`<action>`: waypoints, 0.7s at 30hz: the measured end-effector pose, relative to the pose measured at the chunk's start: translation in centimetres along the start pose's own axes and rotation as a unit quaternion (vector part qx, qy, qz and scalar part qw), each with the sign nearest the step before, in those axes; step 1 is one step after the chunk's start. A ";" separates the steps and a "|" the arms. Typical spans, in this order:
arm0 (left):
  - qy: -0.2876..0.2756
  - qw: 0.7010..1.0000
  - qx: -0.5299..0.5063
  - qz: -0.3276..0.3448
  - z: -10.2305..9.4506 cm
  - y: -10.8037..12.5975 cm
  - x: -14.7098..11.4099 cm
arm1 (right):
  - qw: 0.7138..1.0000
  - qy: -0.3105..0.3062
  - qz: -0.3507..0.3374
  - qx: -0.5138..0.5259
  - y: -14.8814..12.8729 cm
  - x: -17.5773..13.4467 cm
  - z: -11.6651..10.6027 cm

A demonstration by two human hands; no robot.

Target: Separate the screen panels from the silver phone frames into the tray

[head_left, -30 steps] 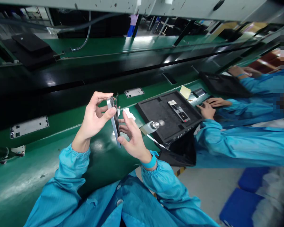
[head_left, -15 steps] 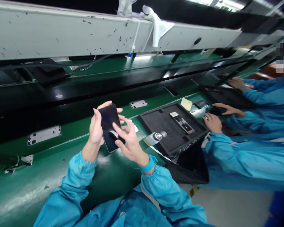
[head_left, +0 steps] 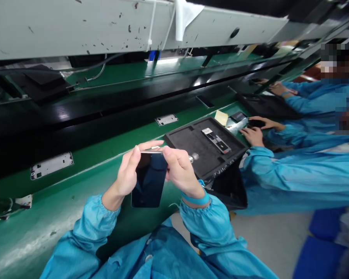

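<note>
A dark-screened smartphone is held up above the green bench between both hands, its screen facing me. My left hand grips its upper left edge, thumb at the top corner. On the opposite side, my right hand is closed on the upper right corner, with the thumb at the top edge. The fingers behind the phone are partly hidden. Just right of my right hand lies a black foam tray holding a phone frame with visible inner parts. A bottle cap shows partly behind my right hand.
Metal phone plates lie along the dark conveyor, another phone farther along it. A yellow paper sits at the tray's back edge. Co-workers in blue sleeves work at the right. A grey beam crosses overhead.
My right hand has gone from touching the phone's screen to gripping its upper right corner. The phone has turned more upright and moved slightly down and right. The view has shifted a little.
</note>
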State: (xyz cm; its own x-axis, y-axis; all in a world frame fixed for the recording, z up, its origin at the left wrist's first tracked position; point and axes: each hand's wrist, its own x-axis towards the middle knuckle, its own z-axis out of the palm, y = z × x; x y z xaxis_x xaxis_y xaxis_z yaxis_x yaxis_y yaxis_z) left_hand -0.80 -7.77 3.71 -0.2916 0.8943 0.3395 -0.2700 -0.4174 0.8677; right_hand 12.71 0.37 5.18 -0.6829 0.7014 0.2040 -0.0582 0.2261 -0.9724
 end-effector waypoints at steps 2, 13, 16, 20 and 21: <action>0.006 0.999 0.028 0.017 0.1 0.1 -0.4 | 1.000 -0.013 -0.010 -0.018 -1.0 -0.2 0.1; 0.072 0.992 0.096 0.048 -0.5 -1.5 1.1 | 1.000 -0.010 0.009 0.007 1.5 2.4 0.4; 0.068 0.997 0.020 -0.020 -0.3 -1.3 1.1 | 0.999 -0.010 0.030 0.018 2.8 2.2 -0.3; 0.145 0.984 -0.085 -0.050 -1.5 -0.4 1.9 | 0.997 -0.054 0.014 0.054 3.7 0.9 0.3; 0.177 0.977 -0.113 -0.046 -2.2 -0.1 2.2 | 0.995 -0.092 0.015 0.042 3.8 0.3 0.6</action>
State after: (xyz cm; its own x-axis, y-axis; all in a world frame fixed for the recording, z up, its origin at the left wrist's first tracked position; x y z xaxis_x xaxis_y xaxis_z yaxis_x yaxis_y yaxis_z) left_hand -3.41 -6.12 3.57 -0.5445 0.8346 0.0838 -0.4930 -0.3992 0.7730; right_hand 11.81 1.02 1.48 -0.8060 0.5705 0.1577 -0.0911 0.1437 -0.9854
